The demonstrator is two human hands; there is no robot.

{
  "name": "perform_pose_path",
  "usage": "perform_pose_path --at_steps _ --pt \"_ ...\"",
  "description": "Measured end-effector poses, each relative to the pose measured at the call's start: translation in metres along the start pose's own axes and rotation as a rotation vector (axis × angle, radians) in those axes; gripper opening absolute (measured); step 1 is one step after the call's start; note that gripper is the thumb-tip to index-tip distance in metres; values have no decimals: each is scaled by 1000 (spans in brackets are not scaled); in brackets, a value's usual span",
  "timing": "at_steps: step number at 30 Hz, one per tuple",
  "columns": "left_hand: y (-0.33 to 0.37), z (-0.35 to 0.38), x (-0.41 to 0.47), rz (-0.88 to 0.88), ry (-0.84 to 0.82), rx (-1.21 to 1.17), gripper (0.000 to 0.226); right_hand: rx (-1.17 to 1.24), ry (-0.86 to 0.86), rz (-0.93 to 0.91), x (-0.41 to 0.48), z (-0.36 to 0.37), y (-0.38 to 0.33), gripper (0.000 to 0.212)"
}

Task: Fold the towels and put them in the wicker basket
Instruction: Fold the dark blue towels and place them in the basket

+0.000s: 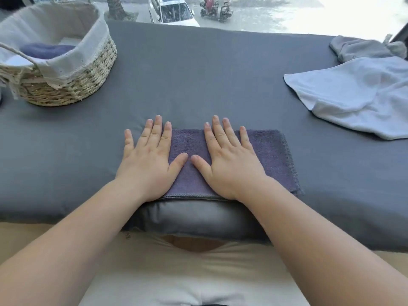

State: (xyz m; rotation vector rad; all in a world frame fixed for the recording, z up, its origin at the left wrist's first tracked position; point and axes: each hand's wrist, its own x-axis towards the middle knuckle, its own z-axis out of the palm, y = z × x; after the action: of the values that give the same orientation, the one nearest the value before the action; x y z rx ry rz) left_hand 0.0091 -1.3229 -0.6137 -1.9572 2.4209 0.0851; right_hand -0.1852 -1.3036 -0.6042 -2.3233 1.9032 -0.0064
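A folded purple towel point(271, 155) lies flat near the front edge of the grey padded table point(198, 74). My left hand point(148, 160) presses its left end with straight, spread fingers, partly on the table cover. My right hand point(229, 160) lies flat on the towel's middle, fingers straight. The wicker basket point(72, 82) with a pale cloth liner stands at the far left; a folded purple towel point(46, 50) lies inside it. A white towel point(353, 100) lies crumpled at the right, with a grey towel point(364, 48) behind it.
A grey cushion point(198, 215) sits under the table's front edge, below the towel. Behind the table is a large window showing a street with a white car point(170, 11). Bare grey cover lies between basket and white towel.
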Motion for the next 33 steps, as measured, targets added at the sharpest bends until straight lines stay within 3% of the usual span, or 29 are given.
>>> perform_pose_path --at_steps 6,15,20,24,28,33 --pt "0 0 -2 -16 31 -18 91 -42 -28 128 -23 -8 48 96" --pt "-3 -4 -22 -369 212 -88 83 -89 -64 214 -26 -18 51 106" --pt "-7 1 -18 -345 338 -187 63 -48 -40 28 -21 -23 -4 101" --pt "-12 -9 -16 -305 391 -175 53 -13 -50 18 -20 -4 -15 102" --pt "-16 -28 -8 -364 279 -207 46 -8 -41 13 -21 -3 -13 102" --pt "-21 -39 -9 -402 159 -581 30 9 -36 18 -22 -1 -14 104"
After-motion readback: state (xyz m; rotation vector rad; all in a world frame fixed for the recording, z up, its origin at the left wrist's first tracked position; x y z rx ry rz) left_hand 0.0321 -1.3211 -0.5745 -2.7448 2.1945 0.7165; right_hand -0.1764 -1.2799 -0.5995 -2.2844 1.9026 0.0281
